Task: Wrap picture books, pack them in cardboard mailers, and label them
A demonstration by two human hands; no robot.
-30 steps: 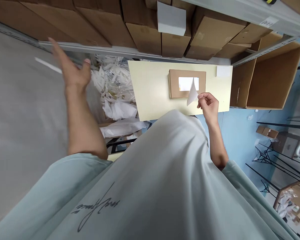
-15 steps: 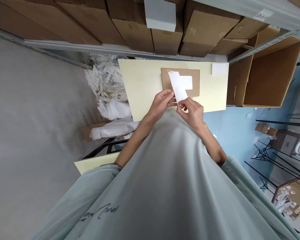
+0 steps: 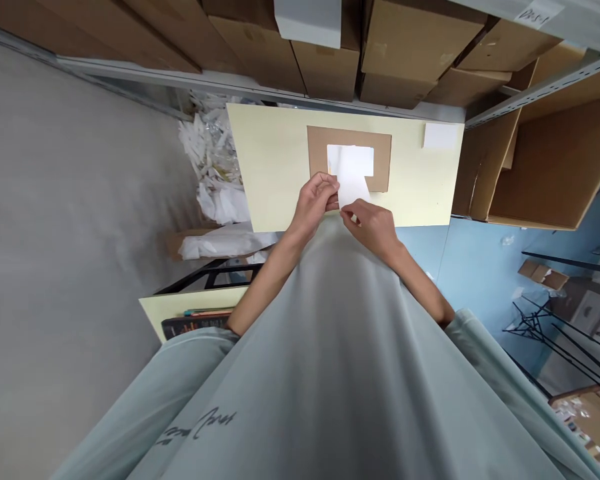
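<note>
A flat brown cardboard box (image 3: pixel 319 148) lies on a cream tabletop (image 3: pixel 275 167), with a white label (image 3: pixel 367 159) on its upper face. Over this label and past the box's near edge extends a white paper slip (image 3: pixel 353 187). My right hand (image 3: pixel 373 225) pinches the slip's near end between thumb and fingertips. At its left edge, my left hand (image 3: pixel 314 203) is closed, thumb and fingertips together on the paper. Whether the slip is stuck to the label underneath cannot be seen.
Cardboard boxes (image 3: pixel 420 47) fill a metal shelf just beyond the table. A large opened carton (image 3: pixel 555 167) stands at the right. A small white paper stack (image 3: pixel 440 135) rests at the table's right end. White packing scraps (image 3: pixel 220 167) lie at the left.
The paper slip has gone from a tilted position to lying over the label, its far end now lower. Both hands stay at its near end. The whole view has shifted slightly.
</note>
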